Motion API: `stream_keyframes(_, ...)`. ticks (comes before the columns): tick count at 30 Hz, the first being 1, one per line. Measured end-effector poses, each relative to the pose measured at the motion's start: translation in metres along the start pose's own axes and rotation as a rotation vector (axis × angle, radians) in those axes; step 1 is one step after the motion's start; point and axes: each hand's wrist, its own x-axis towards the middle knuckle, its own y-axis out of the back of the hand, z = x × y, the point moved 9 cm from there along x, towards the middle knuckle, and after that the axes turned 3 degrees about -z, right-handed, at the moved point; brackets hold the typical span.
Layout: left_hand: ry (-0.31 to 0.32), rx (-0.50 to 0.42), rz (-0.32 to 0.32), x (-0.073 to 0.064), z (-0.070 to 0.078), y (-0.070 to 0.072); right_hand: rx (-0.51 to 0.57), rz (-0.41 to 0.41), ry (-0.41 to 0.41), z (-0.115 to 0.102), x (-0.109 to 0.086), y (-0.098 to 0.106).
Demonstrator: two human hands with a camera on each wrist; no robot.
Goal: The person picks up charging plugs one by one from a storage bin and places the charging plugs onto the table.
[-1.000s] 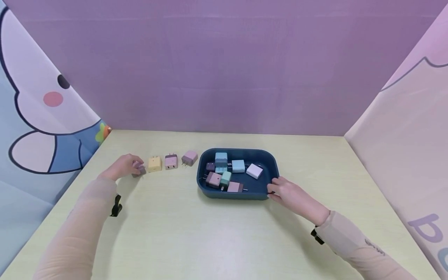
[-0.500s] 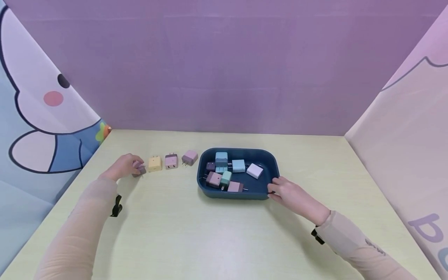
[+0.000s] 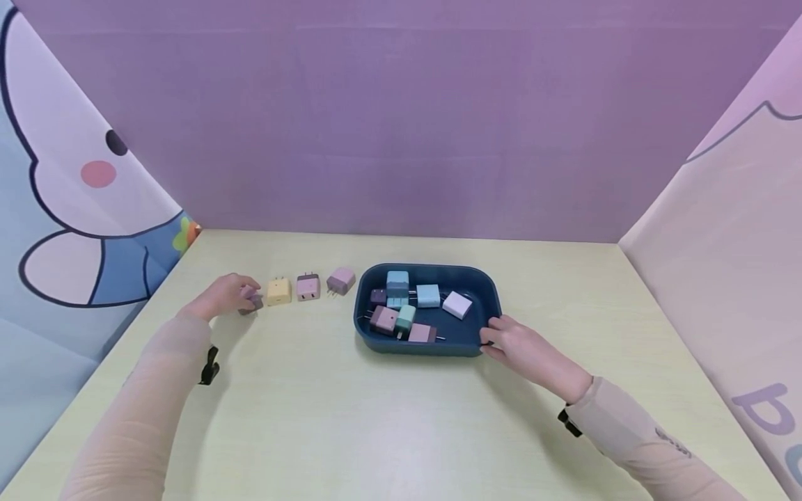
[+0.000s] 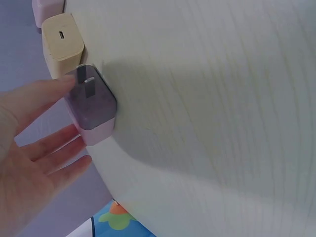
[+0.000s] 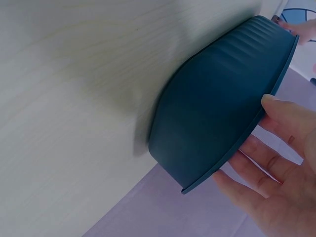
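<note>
At the left end of a row on the table, my left hand (image 3: 219,298) holds a pink-and-purple charger plug (image 4: 91,106). The left wrist view has the thumb on its dark purple end and the fingers behind its pink side. A yellow charger plug (image 3: 279,292) stands right beside it. My right hand (image 3: 516,348) grips the near right corner of a dark blue plastic basin (image 3: 420,349). Thumb outside and fingers over the rim show in the right wrist view. Inside the basin lie several plugs, among them a white one (image 3: 457,305) and a light blue one (image 3: 429,296).
Two more pink-and-purple plugs (image 3: 308,287) continue the row toward the basin. Behind the pale wood table (image 3: 351,424) rises a purple backdrop (image 3: 401,139). Printed cloth panels (image 3: 69,209) flank both sides.
The head view has shifted very slightly. Both hands keep their places, the left on the plug and the right on the basin's rim.
</note>
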Motion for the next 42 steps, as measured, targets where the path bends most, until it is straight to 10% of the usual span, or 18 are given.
stream_keyframes(42, -0.196, 0.061, 0.034, 0.032, 0.118, 0.024, -0.003, 0.033, 0.023, -0.001, 0.001, 0.002)
